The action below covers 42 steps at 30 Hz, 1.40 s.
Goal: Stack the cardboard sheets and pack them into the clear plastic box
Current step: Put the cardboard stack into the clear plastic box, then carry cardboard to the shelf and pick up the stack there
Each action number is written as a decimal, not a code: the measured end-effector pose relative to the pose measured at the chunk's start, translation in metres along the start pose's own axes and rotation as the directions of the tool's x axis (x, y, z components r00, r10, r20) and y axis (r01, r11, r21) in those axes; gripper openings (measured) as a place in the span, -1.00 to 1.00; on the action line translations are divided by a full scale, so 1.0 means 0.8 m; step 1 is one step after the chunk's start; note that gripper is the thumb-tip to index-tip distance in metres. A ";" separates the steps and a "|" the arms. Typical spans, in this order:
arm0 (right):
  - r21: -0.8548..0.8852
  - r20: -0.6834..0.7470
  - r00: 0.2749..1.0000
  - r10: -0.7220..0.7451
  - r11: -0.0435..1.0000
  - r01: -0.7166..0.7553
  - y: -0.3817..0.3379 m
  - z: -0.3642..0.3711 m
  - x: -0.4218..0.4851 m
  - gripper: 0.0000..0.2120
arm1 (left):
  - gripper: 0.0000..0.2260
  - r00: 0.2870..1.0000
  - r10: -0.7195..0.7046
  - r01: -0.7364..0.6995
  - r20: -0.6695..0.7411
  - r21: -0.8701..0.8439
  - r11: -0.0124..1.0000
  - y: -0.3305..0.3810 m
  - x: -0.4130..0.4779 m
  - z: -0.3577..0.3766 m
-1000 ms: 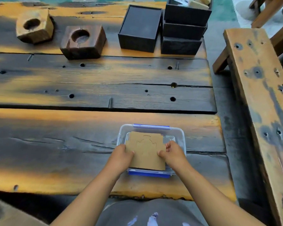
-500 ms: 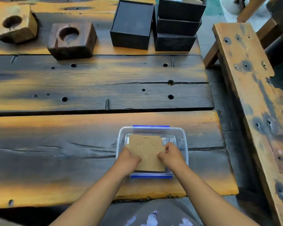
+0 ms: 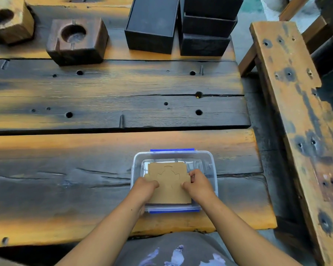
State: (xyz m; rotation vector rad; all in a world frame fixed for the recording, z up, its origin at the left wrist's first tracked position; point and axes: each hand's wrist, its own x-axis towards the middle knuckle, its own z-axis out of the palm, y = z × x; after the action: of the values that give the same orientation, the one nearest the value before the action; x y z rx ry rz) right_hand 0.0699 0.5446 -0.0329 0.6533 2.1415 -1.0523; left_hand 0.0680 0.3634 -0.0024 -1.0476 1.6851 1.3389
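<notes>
A clear plastic box [image 3: 211,162] with blue clips stands near the front edge of the wooden table. Brown cardboard sheets [image 3: 169,181] with die-cut lines lie as one stack in the box, the near end resting over the front rim. My left hand [image 3: 145,188] grips the stack's left edge. My right hand [image 3: 198,186] grips its right edge, fingers curled over the top sheet. How many sheets are in the stack is hidden.
Black boxes [image 3: 152,25] and a stack of black trays [image 3: 208,25] stand at the table's back. Two wooden blocks with round holes [image 3: 76,40] sit at the back left. A wooden bench [image 3: 296,116] runs along the right side.
The cardboard stack has sunk lower into the box, with both hands following it down. The camera has shifted slightly.
</notes>
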 end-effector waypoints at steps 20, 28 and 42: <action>-0.168 0.008 0.998 -0.068 0.984 0.068 -0.011 -0.029 -0.021 -0.63 | -0.82 0.972 0.232 -0.231 0.028 0.276 0.933 0.016 -0.038 -0.009; -0.054 -0.040 0.998 -0.054 0.997 0.052 -0.024 -0.041 -0.050 -0.65 | -0.85 0.890 0.437 -0.440 0.132 0.504 0.743 0.030 -0.054 -0.011; 0.516 -0.469 0.789 0.396 0.848 -0.119 0.120 0.014 -0.245 -0.84 | -0.52 0.525 0.175 -0.818 0.833 0.551 -0.168 -0.004 -0.148 0.101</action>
State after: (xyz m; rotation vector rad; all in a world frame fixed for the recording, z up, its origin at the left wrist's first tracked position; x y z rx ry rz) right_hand 0.2675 0.5598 0.0586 1.6322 2.1652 -1.3408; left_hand 0.1229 0.4601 0.0876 0.9910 2.0036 0.3620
